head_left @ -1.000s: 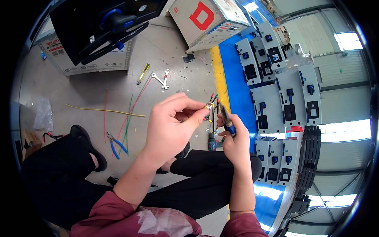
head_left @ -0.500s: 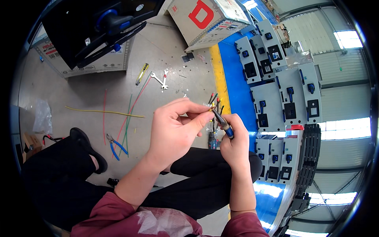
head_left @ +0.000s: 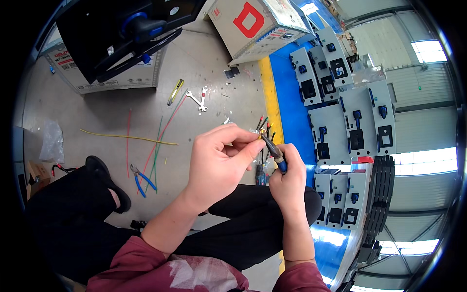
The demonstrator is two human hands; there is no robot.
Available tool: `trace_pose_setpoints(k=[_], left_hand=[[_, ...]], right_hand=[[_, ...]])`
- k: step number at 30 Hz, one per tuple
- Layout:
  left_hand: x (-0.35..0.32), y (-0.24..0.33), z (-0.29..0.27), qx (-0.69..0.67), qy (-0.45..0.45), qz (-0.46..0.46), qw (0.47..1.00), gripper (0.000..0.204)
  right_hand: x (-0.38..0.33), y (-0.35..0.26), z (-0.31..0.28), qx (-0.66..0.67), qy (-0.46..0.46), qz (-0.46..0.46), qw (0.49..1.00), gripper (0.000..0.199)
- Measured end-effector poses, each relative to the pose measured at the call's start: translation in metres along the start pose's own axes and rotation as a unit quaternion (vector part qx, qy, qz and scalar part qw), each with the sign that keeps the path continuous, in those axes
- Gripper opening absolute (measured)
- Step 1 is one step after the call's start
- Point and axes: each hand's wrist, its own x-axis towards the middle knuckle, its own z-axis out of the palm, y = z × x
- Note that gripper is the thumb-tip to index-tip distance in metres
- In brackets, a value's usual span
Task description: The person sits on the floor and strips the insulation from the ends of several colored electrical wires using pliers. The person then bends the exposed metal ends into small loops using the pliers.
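My left hand (head_left: pixel 219 163) is closed, its thumb and forefinger pinching a small yellow piece (head_left: pixel 260 137) that is mostly hidden by the fingertips. In my right hand (head_left: pixel 288 182) is a pair of needle-nose pliers (head_left: pixel 273 150) with dark jaws and blue grips. The jaw tips meet the yellow piece right at my left fingertips. Just beyond the hands, several dark leads with red, green and yellow ends (head_left: pixel 263 121) lie on the floor. A blue-and-black power tool (head_left: pixel 261 176) lies partly hidden between my right hand and my knee.
On the floor are blue-handled cutters (head_left: pixel 138 180), a yellow wire (head_left: pixel 112 135), a red wire (head_left: pixel 128 146), a green wire (head_left: pixel 152 170), open-end wrenches (head_left: pixel 203 100) and a utility knife (head_left: pixel 175 92). Large boxes (head_left: pixel 243 31) stand ahead. Grey panels (head_left: pixel 331 131) stand on blue flooring at right.
The pliers' jaws have tilted slightly and shifted a little left against the yellow piece. Both hands stay almost in place, keeping their holds.
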Motion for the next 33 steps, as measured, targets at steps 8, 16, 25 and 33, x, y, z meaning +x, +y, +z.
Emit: trace_pose_setpoints(k=[8, 16, 25, 33], left_hand=[[0.005, -0.003, -0.009, -0.054, -0.020, -0.053, 0.997, 0.007], [0.011, -0.006, -0.020, -0.155, -0.008, -0.094, 0.983, 0.014], [0.015, 0.006, -0.023, -0.202, -0.029, -0.089, 0.975, 0.011], [0.023, 0.036, -0.035, -0.164, -0.021, -0.086, 0.982, 0.012]], right_hand=[[-0.002, -0.001, -0.007, 0.097, -0.136, 0.079, 0.983, 0.034], [0.005, 0.000, 0.002, 0.296, -0.167, 0.152, 0.928, 0.049], [0.011, 0.074, 0.080, 0.130, -0.300, 0.221, 0.919, 0.040], [-0.075, 0.189, 0.310, -0.075, -0.451, 0.122, 0.881, 0.063]])
